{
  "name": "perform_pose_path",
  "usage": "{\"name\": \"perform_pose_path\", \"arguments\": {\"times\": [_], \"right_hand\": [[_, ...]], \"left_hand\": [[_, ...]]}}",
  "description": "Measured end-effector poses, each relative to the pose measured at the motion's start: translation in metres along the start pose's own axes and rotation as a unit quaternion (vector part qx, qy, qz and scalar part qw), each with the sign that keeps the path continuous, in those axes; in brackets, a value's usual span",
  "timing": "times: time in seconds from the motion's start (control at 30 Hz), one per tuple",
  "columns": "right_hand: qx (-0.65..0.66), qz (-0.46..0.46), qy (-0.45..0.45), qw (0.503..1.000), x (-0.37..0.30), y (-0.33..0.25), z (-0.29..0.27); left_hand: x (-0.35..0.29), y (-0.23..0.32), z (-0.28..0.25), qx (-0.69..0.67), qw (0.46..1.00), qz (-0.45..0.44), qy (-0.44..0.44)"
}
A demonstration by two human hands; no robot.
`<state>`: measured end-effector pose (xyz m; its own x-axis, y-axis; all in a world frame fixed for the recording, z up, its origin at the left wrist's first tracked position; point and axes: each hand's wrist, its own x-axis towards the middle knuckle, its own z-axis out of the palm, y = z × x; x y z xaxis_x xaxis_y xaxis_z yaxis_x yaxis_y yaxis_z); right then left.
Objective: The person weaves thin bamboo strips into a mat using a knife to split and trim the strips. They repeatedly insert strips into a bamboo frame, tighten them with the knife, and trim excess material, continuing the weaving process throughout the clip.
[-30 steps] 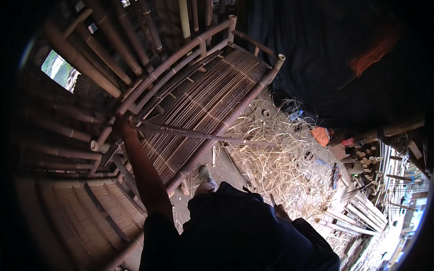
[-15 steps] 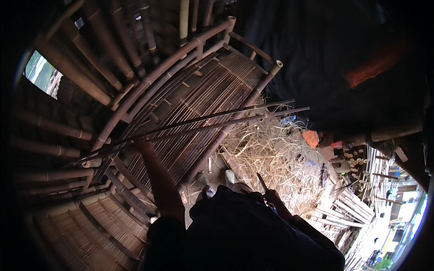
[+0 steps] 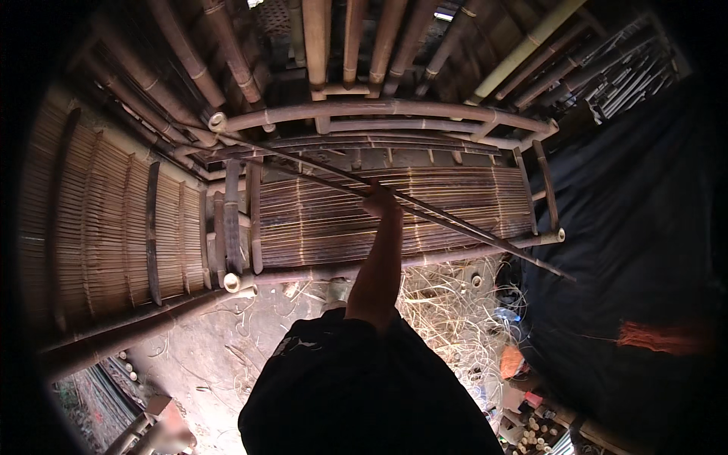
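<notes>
My left hand (image 3: pixel 381 202) is stretched forward, closed around two long, thin, dark bamboo strips (image 3: pixel 474 237). The strips cross each other at a narrow angle and slant from the far left down to the right. They lie over or just above a bamboo bench (image 3: pixel 455 193) with a slatted seat; whether they touch it I cannot tell. My right hand is out of view, and so is the knife it held earlier.
A bamboo slat panel (image 3: pixel 114 220) stands at the left. Bamboo poles (image 3: pixel 317 45) rise behind the bench. A heap of pale shavings (image 3: pixel 447 303) covers the floor in front. Dark sheeting (image 3: pixel 607 227) hangs at the right, with orange fibres (image 3: pixel 660 336) on it.
My view has swung left, so the bench now lies straight ahead. The strips now slant down to the right, still in my left hand. My right hand with the knife has left the view.
</notes>
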<state>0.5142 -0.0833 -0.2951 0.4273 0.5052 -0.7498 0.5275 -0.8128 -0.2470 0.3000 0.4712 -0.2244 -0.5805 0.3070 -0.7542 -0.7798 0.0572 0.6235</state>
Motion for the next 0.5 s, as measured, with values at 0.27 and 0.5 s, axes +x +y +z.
{"name": "perform_pose_path", "arguments": {"times": [0.27,0.5], "right_hand": [[-0.026,0.063,0.024,0.997,-0.005,0.092,-0.006],[0.322,0.093,0.224,0.915,0.02,0.039,-0.032]], "left_hand": [[0.11,-0.047,-0.056,0.821,0.454,0.303,-0.168],[0.104,-0.003,-0.144,0.746,0.3,0.529,-0.27]]}}
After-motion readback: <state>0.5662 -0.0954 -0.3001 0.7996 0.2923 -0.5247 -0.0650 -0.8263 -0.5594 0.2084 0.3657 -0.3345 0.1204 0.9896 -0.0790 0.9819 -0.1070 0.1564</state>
